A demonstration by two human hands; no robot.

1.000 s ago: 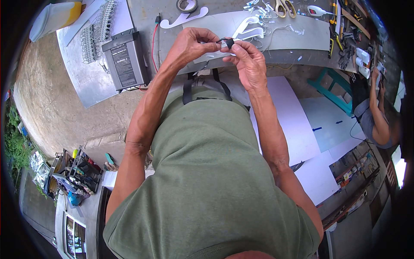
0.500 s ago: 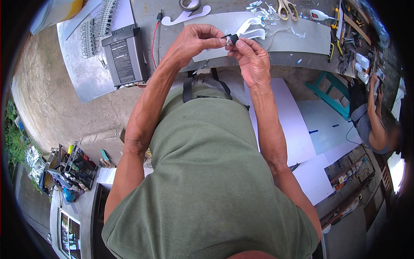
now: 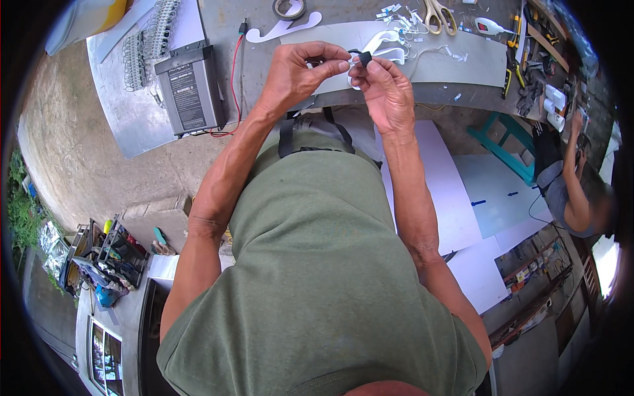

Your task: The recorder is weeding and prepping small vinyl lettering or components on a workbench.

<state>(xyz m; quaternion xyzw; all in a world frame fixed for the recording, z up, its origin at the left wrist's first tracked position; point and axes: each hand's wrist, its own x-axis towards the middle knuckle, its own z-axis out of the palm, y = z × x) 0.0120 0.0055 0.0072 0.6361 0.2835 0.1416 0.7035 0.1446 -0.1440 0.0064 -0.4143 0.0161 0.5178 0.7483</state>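
Observation:
Over the table's near edge, both my hands meet in front of me, fingertips close together. My right hand is closed, thumb and fingers pinching a small black piece that looks like a bit of tape. My left hand pinches with thumb and forefinger at the left side of that piece; a tiny pale bit shows at its tips, too small to name. Just beyond my right fingers lies a curved white cut-out shape on a light grey sheet.
A grey power supply box with a red wire stands left. Scissors, a tape roll and small white LED modules lie farther back. Right are a green stool and another person at work.
My left fingertips have shifted slightly apart from the black piece, which has moved a little to the right. The red wire near the box now hangs in a larger loop.

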